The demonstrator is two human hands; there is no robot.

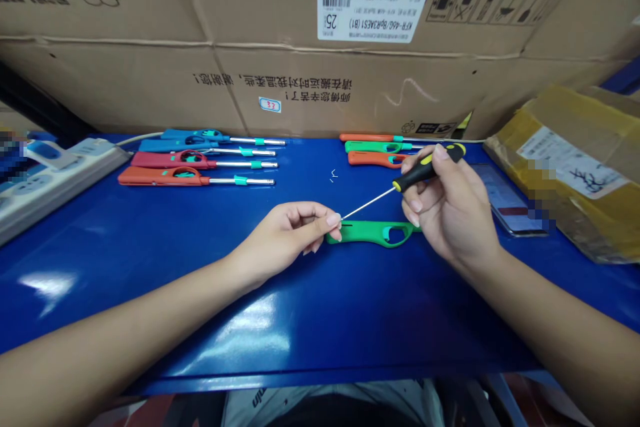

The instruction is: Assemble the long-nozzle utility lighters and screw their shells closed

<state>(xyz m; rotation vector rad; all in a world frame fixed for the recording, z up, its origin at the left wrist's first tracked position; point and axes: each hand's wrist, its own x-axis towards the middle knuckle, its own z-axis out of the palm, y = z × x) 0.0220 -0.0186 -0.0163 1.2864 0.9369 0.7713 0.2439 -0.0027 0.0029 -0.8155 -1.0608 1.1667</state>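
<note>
A green lighter handle lies flat on the blue table in front of me. My right hand is closed round a screwdriver with a black and yellow grip, its thin shaft slanting down to the left. My left hand pinches thumb and finger together at the shaft's tip, right at the left end of the green handle. What the pinch holds, if anything, is too small to make out.
Several long-nosed lighters in blue, red and orange lie at the back left, three more lighters at the back right. A power strip sits far left, a phone and a taped parcel to the right. Cardboard boxes wall the back.
</note>
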